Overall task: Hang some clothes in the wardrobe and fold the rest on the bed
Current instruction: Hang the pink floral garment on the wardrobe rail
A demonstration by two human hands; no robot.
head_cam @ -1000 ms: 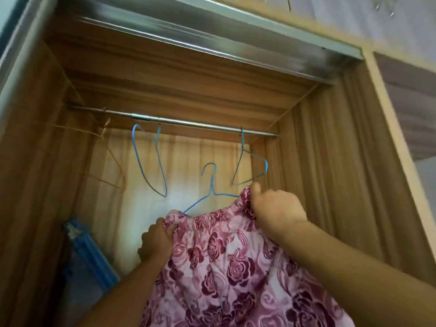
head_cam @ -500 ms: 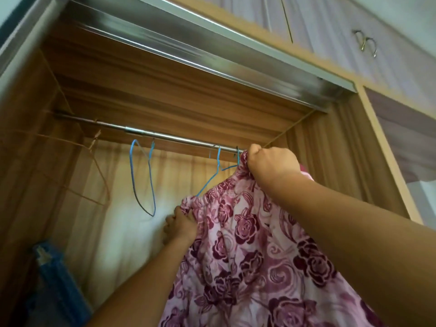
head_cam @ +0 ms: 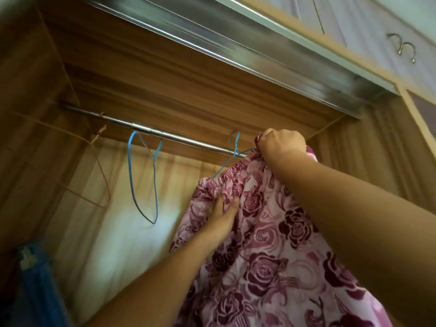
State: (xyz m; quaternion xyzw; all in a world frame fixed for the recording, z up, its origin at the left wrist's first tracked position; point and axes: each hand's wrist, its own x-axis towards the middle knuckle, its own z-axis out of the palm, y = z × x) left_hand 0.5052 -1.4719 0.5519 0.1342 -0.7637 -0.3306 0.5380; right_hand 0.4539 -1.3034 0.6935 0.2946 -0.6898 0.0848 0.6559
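One floral garment (head_cam: 271, 244) running off the bottom edge as I am holding it, blue hanger (head_cam: 236, 149) lying mostly buried under its waistband, my right hand (head_cam: 280, 143) covering the right end of the rail (head_cam: 188, 141), blue object (head_cam: 33, 279) at lower left blurring beyond telling, cut by the edge.

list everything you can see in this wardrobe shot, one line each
floral garment: one, pink with maroon roses, below the rail
garment hanger: one, blue wire, hook at the rail
empty hanger: one, blue wire, hanging on the rail
brown hanger: one, brown wire, left side
rail: one, silver, across the wardrobe
blue object: one, bottom left, blurred
cabinet handles: two, metal, upper right
left hand: flat on the garment
right hand: grips the garment's top
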